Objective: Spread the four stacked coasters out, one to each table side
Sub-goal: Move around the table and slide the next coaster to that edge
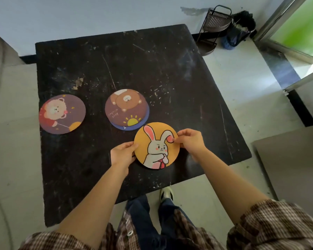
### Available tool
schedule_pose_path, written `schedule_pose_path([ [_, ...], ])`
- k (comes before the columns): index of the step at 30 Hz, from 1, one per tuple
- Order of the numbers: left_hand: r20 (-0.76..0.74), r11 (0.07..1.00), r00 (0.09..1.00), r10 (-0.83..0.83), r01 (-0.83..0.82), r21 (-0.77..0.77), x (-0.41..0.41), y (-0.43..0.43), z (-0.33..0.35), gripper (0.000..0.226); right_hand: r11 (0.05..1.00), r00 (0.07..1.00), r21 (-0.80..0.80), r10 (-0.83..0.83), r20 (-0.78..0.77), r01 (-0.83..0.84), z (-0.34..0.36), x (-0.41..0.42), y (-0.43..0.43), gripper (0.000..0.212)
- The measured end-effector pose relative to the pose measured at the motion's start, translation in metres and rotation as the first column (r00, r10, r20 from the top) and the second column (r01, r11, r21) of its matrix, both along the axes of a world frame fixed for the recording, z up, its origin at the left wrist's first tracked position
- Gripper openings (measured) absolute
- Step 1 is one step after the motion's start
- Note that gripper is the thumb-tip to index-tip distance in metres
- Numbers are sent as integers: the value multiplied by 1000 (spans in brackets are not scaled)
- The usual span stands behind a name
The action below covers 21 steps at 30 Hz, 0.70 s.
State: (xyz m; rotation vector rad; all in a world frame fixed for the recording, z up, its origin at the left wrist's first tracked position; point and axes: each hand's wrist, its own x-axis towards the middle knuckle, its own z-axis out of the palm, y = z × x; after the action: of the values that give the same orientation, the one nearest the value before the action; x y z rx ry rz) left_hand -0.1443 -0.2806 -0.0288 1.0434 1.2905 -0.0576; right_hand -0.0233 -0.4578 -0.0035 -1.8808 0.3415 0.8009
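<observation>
A square black table (152,69) with a scratched, paint-flecked top fills most of the view, standing on a pale tiled floor (242,87). Near the table's middle lies a round brown coaster printed with an upside-down bear and a yellow sun (126,107). It rests on top of a round blue coaster (134,127), of which only a crescent shows along the near and right edge, so the two form a short, slightly offset stack.

Well to the left of that stack, close to the table's left edge, a round purple-brown coaster showing a pale bear in a red top (62,114) lies flat and alone.

Just nearer the person than the stack, and slightly right of it, is a round orange coaster with a white rabbit (157,145). Both hands grasp it. The left hand (122,154) pinches its left rim, fingers curled under the edge. The right hand (191,141) pinches its right rim, thumb on top over the rabbit's ear. Whether the coaster touches the table or is held just above it cannot be told.

Plaid brown sleeves (271,226) are pushed up the forearms. Beyond the table's far right corner, a dark wire corner rack (213,27) stands against the white wall.
</observation>
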Motion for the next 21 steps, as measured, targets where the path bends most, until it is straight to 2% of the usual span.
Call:
schedule_pose_path([
  [7, -115, 946, 989, -97, 128, 298, -34, -34, -9, 27, 973, 971, -105, 216, 107, -205, -12, -9, -25, 18],
  [9, -141, 929, 987, -77, 122, 350, -44, -43, -10, 25, 951, 943, -137, 298, 149, -279, -15, -15, -32, 13],
  [12, -177, 923, 983, -39, 104, 370, -54, -52, -9, 22, 929, 922, -143, 360, 143, -341, -18, -22, -38, 23],
  [14, -189, 918, 981, -46, 116, 379, -59, -55, -10, 23, 927, 923, -148, 364, 127, -345, -21, -24, -40, 27],
  [21, -231, 872, 964, -133, 224, 434, -65, -53, -11, 23, 969, 970, -89, 237, 49, -233, -25, -34, -43, 20],
])
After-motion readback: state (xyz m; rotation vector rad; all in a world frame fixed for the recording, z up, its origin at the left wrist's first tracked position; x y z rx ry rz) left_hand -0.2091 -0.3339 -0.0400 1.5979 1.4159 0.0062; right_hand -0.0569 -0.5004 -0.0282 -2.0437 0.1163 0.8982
